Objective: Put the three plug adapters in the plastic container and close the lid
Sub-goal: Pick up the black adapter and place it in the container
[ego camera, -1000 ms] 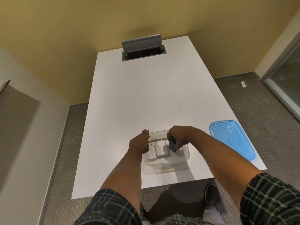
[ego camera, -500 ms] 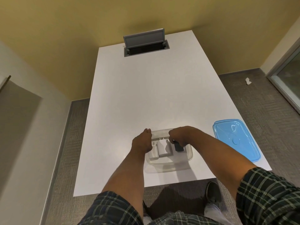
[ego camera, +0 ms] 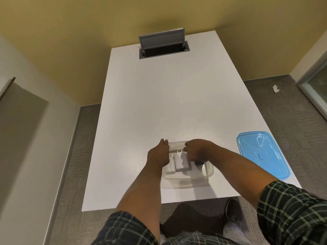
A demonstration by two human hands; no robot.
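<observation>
From the head camera, looking down: a clear plastic container (ego camera: 190,175) sits near the front edge of a white counter (ego camera: 159,103), and both hands are at it. The left hand (ego camera: 158,156) rests against the container's left wall, fingers loosely extended along the rim, holding nothing that can be seen; it appears to be steadying the box. The right hand (ego camera: 198,151) is curled inside the container over a dark plug adapter (ego camera: 199,163), of which only the lower end shows beneath the fingers. Whether the fingers grip it or have just let go cannot be told. Two white plug adapters (ego camera: 179,160) lie side by side in the left part of the container, prongs pointing away from the person. The blue lid (ego camera: 261,154) lies flat on the counter, well apart to the right, close to the counter's right edge. A grey cable hatch (ego camera: 163,44) stands open at the far end.

The step in hand looks like setting the third, dark adapter down beside the white pair. If so, the loading is all but done. Next, the right hand would need to release and clear the container, reach to the lid, carry it over, line up its corners with the rim and press it down all round while the left hand keeps the box from sliding.
</observation>
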